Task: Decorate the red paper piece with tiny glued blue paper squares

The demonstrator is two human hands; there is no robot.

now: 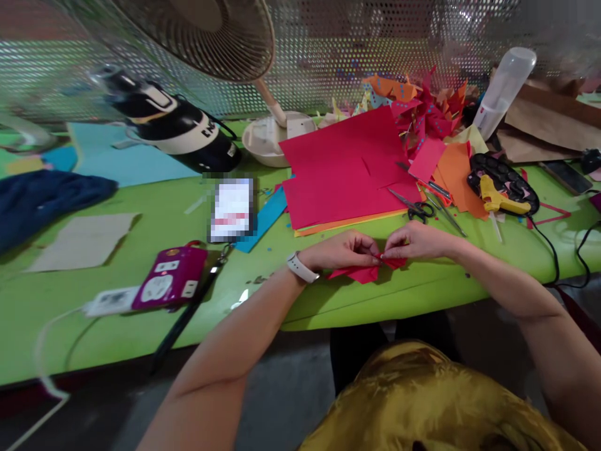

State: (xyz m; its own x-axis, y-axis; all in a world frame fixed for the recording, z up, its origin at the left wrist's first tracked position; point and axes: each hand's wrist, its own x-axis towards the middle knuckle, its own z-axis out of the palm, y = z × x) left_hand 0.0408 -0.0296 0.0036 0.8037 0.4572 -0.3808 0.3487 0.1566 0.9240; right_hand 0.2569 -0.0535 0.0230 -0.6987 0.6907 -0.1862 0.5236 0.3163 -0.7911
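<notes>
A folded piece of red paper is held just above the near edge of the green table. My left hand, with a white band at the wrist, pinches it from the left. From the right, my right hand pinches the same paper, and the fingertips of both hands nearly meet at its middle. Beyond the hands lie large red sheets on orange and yellow ones. Black-handled scissors rest at the sheets' right corner.
A yellow glue gun on a black tray and a clear bottle stand right. Folded paper shapes are heaped behind. Leftward are a purple power strip, a black bottle and a fan.
</notes>
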